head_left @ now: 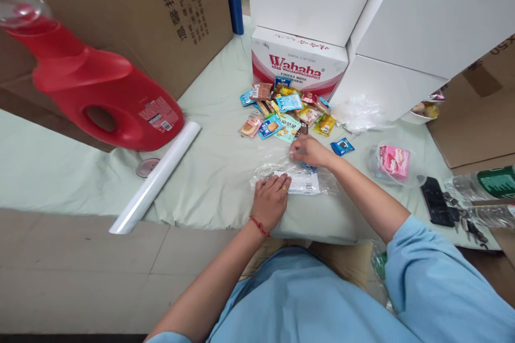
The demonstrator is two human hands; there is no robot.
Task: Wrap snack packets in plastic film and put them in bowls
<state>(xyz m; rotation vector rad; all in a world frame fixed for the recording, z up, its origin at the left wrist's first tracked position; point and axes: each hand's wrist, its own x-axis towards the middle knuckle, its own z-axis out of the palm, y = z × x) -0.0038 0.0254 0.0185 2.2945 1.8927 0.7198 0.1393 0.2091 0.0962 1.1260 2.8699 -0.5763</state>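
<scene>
A transparent plastic bag [267,167] with a white barcode label [301,183] lies flat near the front edge of the cloth-covered table. My left hand [271,198] rests on its lower left part, fingers stretched out over the label's edge. At the bag's upper side, my right hand [309,151] has its fingers curled together on the plastic film; the fingertips are partly hidden. Just below that hand, a small blue packet [309,168] shows at the bag. Beyond the right hand is a heap of wrapped snacks [287,112], and a dark blue packet [341,146] lies apart to its right.
A red jug [108,91] and a white roll [156,177] are at left. Behind the snacks stands a Wahaba box [300,61]. Rightward are crumpled plastic bags [358,112], a bowl [374,163] holding a pink packet, a phone [436,201], keys [464,220] and bottles [478,187].
</scene>
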